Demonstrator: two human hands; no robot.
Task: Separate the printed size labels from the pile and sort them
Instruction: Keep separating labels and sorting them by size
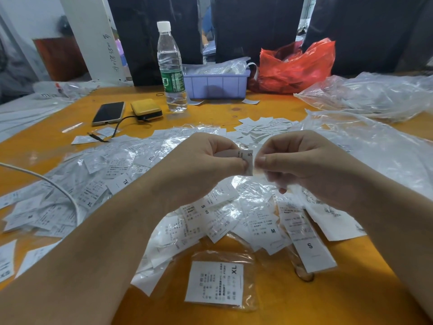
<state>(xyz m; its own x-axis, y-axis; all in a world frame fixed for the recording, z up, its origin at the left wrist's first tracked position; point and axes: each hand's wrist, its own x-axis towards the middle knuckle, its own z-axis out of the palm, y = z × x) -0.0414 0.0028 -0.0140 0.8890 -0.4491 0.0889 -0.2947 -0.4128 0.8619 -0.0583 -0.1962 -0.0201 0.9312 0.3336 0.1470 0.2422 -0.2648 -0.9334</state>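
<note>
Near the bench's (328, 301) front edge lies a bagged XL label (216, 283). Above the pile (112, 174) at mid-bench, the left hand (199, 165) and right hand (311, 165) together pinch one S label (248, 158) — fingertips pressed on it. A water bottle (171, 69) stands toward the far edge.

table: orange top (234, 109)
label pile (98, 174): spread at its middle
water bottle (171, 66): behind the pile
phone (109, 113): left of bottle
purple bin (216, 84): right of bottle
</note>
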